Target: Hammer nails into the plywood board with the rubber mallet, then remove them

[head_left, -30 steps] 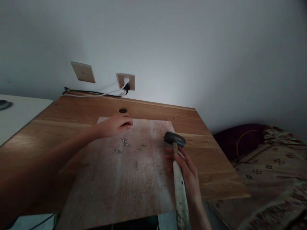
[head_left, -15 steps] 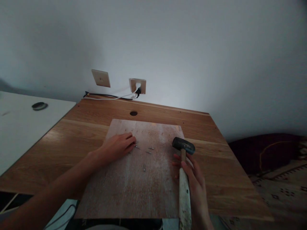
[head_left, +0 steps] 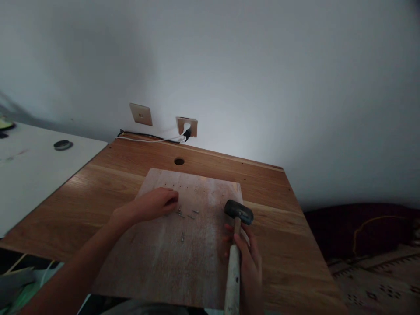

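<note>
A thin plywood board (head_left: 170, 267) lies on a wooden desk (head_left: 98, 179). Several small nails (head_left: 187, 215) are scattered near the board's middle, and a row of tiny nail heads runs along its far edge. My left hand (head_left: 153, 204) rests on the board just left of the loose nails, fingers curled with the tips pinched together at the nails; what they hold, if anything, is hidden. My right hand (head_left: 246, 258) is wrapped round the pale wooden handle of a mallet (head_left: 238, 212), whose black head hovers over the board's right edge.
A white table (head_left: 29, 166) with a small round object (head_left: 63, 145) adjoins the desk on the left. Wall sockets (head_left: 187, 126) with white and black cables sit behind the desk. A cable hole (head_left: 179, 161) lies beyond the board. A dark cushion and patterned rug lie at the right.
My left hand drew back from the board's far edge to the loose nails near its middle. The mallet stayed in my right hand. The camera view shifted.
</note>
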`<state>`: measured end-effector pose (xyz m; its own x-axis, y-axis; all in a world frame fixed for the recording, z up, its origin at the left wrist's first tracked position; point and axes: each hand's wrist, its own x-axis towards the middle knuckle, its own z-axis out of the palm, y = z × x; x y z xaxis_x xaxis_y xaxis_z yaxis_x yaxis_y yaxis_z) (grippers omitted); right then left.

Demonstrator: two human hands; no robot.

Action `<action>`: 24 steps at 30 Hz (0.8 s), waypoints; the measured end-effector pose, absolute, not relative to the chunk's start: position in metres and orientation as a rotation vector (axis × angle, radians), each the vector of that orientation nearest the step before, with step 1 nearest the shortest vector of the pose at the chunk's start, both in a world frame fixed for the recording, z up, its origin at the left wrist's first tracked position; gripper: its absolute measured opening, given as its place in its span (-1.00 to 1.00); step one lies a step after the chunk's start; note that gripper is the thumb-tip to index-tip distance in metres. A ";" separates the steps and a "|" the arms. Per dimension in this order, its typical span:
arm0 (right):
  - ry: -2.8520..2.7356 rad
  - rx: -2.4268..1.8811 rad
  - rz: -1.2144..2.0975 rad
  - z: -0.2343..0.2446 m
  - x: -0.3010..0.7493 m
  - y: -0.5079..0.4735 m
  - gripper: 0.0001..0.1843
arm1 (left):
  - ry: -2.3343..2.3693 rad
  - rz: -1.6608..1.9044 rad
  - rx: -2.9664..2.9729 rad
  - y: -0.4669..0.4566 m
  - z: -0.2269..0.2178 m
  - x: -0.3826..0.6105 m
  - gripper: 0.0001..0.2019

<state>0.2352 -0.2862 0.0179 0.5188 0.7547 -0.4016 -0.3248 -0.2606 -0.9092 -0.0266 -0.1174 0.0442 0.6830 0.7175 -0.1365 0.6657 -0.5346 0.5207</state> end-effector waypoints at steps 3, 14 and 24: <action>-0.357 -1.517 1.087 0.018 0.238 -0.284 -0.25 | 1.190 0.141 2.344 -0.126 0.044 -0.039 -0.79; -0.345 -1.516 1.154 0.017 0.241 -0.287 -0.31 | 1.274 0.125 2.260 -0.166 0.038 -0.038 -0.81; -0.417 -1.531 1.023 0.015 0.238 -0.283 -0.36 | 1.157 0.173 2.303 -0.156 0.041 -0.039 -0.80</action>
